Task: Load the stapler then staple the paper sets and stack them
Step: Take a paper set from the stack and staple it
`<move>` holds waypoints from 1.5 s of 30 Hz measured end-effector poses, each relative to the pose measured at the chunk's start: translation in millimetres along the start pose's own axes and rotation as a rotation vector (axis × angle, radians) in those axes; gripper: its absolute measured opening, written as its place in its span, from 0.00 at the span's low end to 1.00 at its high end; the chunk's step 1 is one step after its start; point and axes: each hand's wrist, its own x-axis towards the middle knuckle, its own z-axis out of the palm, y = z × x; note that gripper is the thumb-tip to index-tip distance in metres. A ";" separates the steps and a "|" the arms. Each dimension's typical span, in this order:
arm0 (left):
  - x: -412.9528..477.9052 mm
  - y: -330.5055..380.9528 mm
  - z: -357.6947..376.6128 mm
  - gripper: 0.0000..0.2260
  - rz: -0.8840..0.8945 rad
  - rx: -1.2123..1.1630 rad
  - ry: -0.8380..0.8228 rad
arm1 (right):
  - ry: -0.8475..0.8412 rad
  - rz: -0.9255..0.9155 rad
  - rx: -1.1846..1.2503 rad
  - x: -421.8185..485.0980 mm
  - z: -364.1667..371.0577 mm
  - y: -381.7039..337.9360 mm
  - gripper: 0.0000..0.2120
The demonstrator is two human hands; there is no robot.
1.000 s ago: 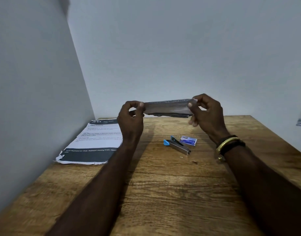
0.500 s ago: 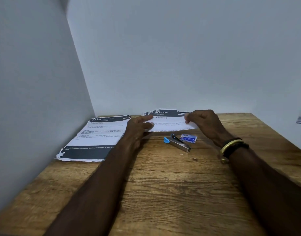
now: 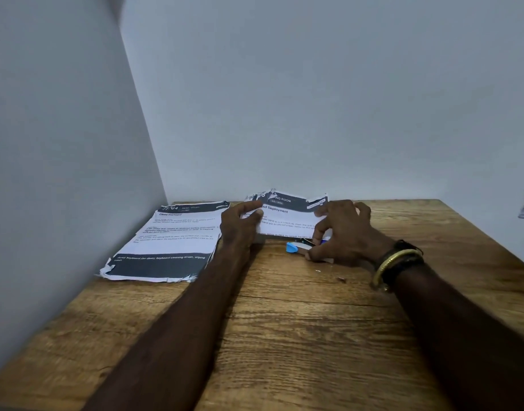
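Observation:
A printed paper set (image 3: 287, 216) with a dark header lies at the back of the wooden table (image 3: 284, 321). My left hand (image 3: 240, 226) pinches its left edge between thumb and forefinger. The small silver stapler with a blue end (image 3: 291, 247) lies just in front of the paper. My right hand (image 3: 340, 232) is down over the stapler, fingers and thumb curled around its body, and hides most of it. A second paper stack (image 3: 171, 241) lies flat to the left, by the side wall.
Walls close off the table at the back and on the left. A sliver of the blue staple box (image 3: 324, 241) shows under my right fingers. Small bits lie on the wood near my right wrist (image 3: 340, 279). A gold and black bracelet sits on that wrist.
The paper set came down from mid-air onto the back of the table. My right hand let go of its right edge and dropped onto the stapler; my left hand stayed on the left edge.

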 end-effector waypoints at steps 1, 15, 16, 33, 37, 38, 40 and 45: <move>0.3 -0.3 -0.1 0.11 -0.010 -0.001 0.007 | 0.007 0.000 0.009 -0.1 -0.3 1.0 0.17; 0.2 3.2 -2.7 0.22 -0.087 0.036 0.058 | 0.018 -0.017 0.493 -3.5 -28.7 4.1 0.11; -0.4 3.7 -2.8 0.22 -0.101 0.028 0.038 | 0.028 -0.024 0.552 -3.1 -27.3 3.6 0.10; -20.2 18.3 1.5 0.13 -0.197 -0.061 -0.214 | 0.077 0.188 1.379 17.1 0.4 -13.2 0.10; -22.0 17.4 1.6 0.12 -0.206 -0.114 -0.192 | 0.005 0.175 1.500 25.7 1.2 -22.1 0.11; -22.0 17.3 1.7 0.13 -0.199 -0.108 -0.177 | -0.009 0.166 1.520 27.1 1.3 -24.2 0.12; -20.8 16.0 2.5 0.14 -0.184 -0.101 -0.153 | -0.036 0.159 1.553 29.2 1.6 -28.4 0.11; -19.6 15.8 3.0 0.15 -0.147 -0.051 -0.138 | -0.034 0.161 1.575 33.5 1.9 -36.3 0.11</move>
